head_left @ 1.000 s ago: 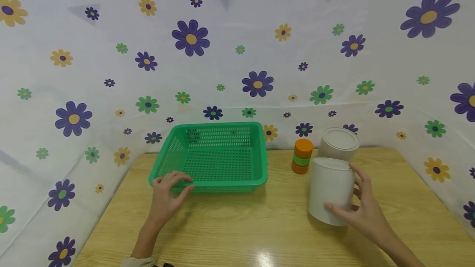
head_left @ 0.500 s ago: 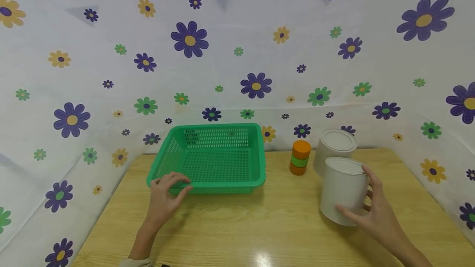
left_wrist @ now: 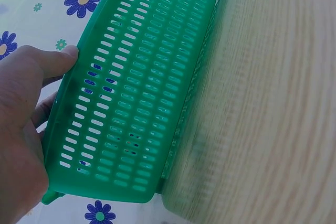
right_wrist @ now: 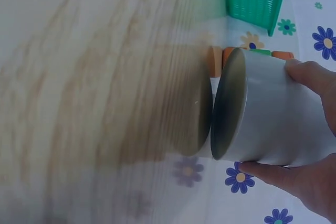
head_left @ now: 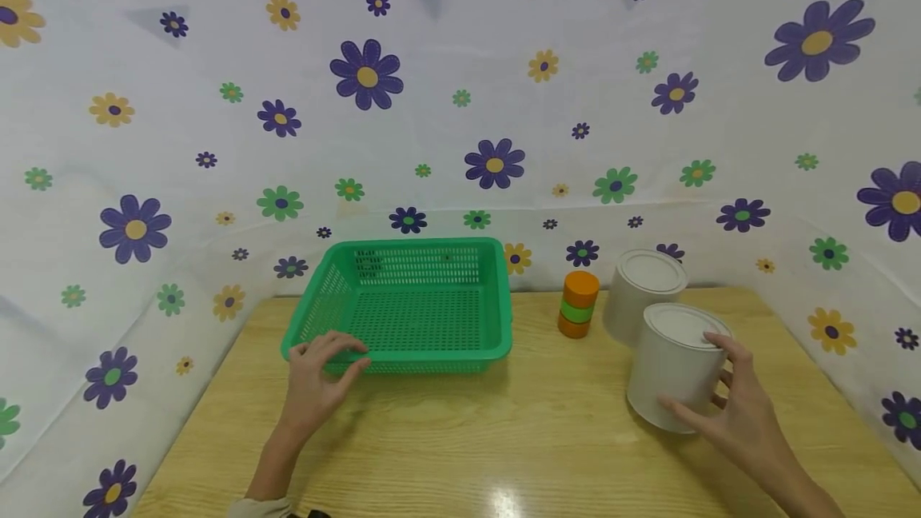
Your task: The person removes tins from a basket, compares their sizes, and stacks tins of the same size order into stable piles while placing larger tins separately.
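My right hand (head_left: 748,414) grips a plain white can (head_left: 676,370) with a lidded top, at the right of the table. The thumb is on its near side and the fingers wrap its right side and upper rim. In the right wrist view the can (right_wrist: 278,108) shows its base just off the table, with a reflection beside it. My left hand (head_left: 316,382) holds the near-left rim of a green plastic basket (head_left: 439,356). In the left wrist view the thumb lies at the rim of the basket (left_wrist: 152,98), and the other fingers are partly hidden behind it.
A second white can (head_left: 640,294) stands behind the held one, near the back edge. Left of it is an orange container with a green band (head_left: 578,304). Flowered cloth (head_left: 432,118) hangs behind the wooden table (head_left: 460,438).
The right hand has moved the held white can to the right, uncovering more of the second can. The left hand and the basket stay in place.
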Action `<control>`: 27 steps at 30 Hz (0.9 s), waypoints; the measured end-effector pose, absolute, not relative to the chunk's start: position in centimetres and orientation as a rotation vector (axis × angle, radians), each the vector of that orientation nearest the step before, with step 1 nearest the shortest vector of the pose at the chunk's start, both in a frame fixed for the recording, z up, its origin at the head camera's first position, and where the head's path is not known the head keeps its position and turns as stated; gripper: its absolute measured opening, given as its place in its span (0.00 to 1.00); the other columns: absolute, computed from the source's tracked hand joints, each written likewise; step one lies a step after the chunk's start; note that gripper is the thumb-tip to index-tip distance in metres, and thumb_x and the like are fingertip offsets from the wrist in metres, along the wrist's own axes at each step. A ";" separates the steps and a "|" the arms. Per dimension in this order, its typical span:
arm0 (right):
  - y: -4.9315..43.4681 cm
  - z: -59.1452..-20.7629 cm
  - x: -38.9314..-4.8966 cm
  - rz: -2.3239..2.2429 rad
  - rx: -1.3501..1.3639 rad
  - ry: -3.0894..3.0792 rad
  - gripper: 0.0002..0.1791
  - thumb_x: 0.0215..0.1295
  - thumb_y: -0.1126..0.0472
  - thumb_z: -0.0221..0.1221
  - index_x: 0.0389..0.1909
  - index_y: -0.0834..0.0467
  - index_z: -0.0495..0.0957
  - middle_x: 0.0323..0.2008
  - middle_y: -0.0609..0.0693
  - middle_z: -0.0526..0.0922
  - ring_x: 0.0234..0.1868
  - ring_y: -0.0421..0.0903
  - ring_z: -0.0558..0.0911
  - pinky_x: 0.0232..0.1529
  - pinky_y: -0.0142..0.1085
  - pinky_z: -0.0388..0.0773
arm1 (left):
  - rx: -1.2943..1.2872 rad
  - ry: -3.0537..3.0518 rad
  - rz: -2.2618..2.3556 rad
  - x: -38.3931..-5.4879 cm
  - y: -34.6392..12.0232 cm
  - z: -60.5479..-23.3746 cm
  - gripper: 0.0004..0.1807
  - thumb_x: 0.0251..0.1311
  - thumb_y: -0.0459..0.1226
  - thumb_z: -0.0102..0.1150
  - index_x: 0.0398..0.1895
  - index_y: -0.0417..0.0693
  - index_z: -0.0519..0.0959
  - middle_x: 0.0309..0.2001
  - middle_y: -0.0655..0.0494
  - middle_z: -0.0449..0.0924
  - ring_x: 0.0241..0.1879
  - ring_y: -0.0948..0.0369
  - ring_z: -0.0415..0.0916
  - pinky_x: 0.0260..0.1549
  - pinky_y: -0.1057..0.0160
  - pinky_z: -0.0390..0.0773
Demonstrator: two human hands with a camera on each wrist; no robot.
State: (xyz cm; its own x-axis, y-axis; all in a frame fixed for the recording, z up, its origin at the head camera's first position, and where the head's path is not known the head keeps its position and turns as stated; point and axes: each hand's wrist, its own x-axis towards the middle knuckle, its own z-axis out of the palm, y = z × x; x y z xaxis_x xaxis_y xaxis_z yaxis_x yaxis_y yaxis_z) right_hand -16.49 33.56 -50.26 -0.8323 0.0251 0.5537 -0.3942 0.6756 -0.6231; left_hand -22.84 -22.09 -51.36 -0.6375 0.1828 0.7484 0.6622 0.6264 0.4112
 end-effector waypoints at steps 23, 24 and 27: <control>34.3 -50.7 -15.7 0.974 0.419 -2.296 0.49 0.43 0.79 0.77 0.71 0.61 0.69 0.60 0.53 0.70 0.60 0.19 0.64 0.46 0.15 0.69 | -0.697 -2.170 -0.895 -22.8 -22.2 -50.4 0.13 0.52 0.30 0.76 0.39 0.51 0.86 0.40 0.60 0.85 0.43 0.56 0.80 0.46 0.46 0.55; 34.5 -50.5 -15.6 0.963 0.428 -2.313 0.49 0.45 0.77 0.77 0.72 0.59 0.69 0.61 0.54 0.71 0.61 0.20 0.64 0.48 0.14 0.68 | -0.709 -2.183 -0.911 -22.8 -22.4 -50.2 0.12 0.53 0.29 0.76 0.40 0.50 0.86 0.40 0.60 0.85 0.43 0.56 0.81 0.48 0.45 0.58; 35.6 -49.6 -15.3 0.926 0.437 -2.375 0.44 0.55 0.72 0.74 0.74 0.54 0.69 0.65 0.57 0.72 0.67 0.22 0.61 0.65 0.29 0.66 | -0.699 -2.243 -0.970 -22.5 -22.9 -49.5 0.12 0.57 0.28 0.74 0.43 0.46 0.86 0.42 0.57 0.86 0.45 0.56 0.82 0.53 0.52 0.68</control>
